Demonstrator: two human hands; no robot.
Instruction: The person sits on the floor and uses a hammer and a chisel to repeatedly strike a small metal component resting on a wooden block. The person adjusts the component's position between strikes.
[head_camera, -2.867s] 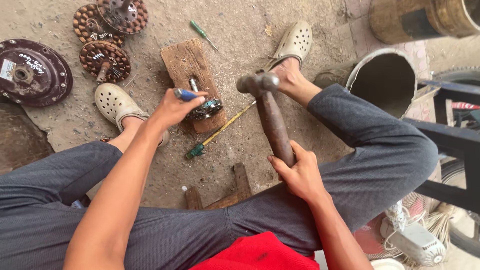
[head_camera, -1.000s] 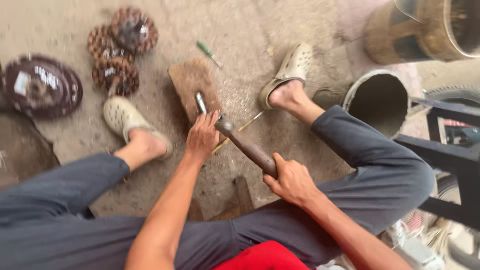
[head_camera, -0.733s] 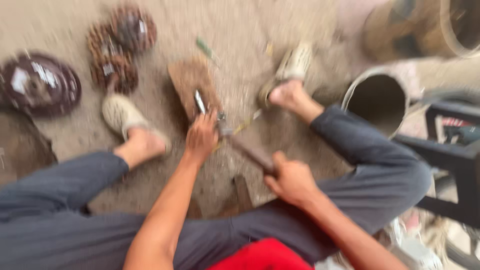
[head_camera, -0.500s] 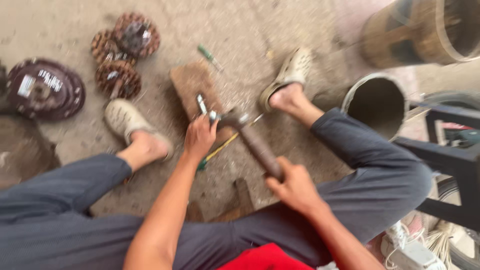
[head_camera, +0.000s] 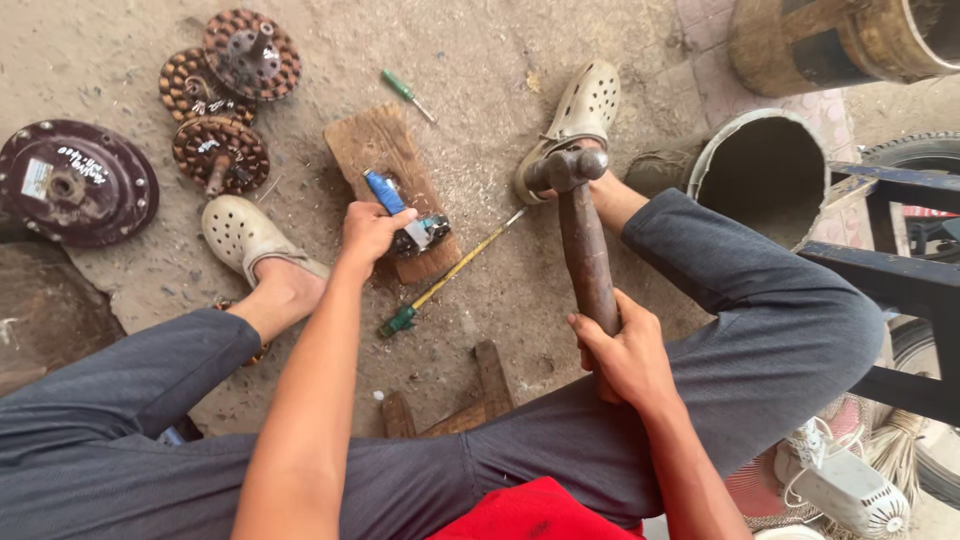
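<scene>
My left hand (head_camera: 368, 229) grips a blue-handled tool (head_camera: 384, 192) whose tip rests on a small metal part (head_camera: 424, 234) lying on a worn wooden block (head_camera: 385, 170). My right hand (head_camera: 622, 350) is closed around the wooden handle of a hammer (head_camera: 583, 240), whose steel head is raised level with my right foot, to the right of the block. A long screwdriver (head_camera: 450, 274) with a green handle lies on the ground just below the block. A short green screwdriver (head_camera: 407, 94) lies beyond the block.
Rusty round toothed parts (head_camera: 222, 152) and a dark disc (head_camera: 75, 182) lie at the upper left. A metal bucket (head_camera: 765, 170) and a wooden drum (head_camera: 830, 40) stand at the right, beside a dark metal frame (head_camera: 900, 285). Wood scraps (head_camera: 480, 385) lie between my legs.
The hammer came down on the tool at the block and has swung back up to the right. My left hand stayed on the blue-handled tool throughout.
</scene>
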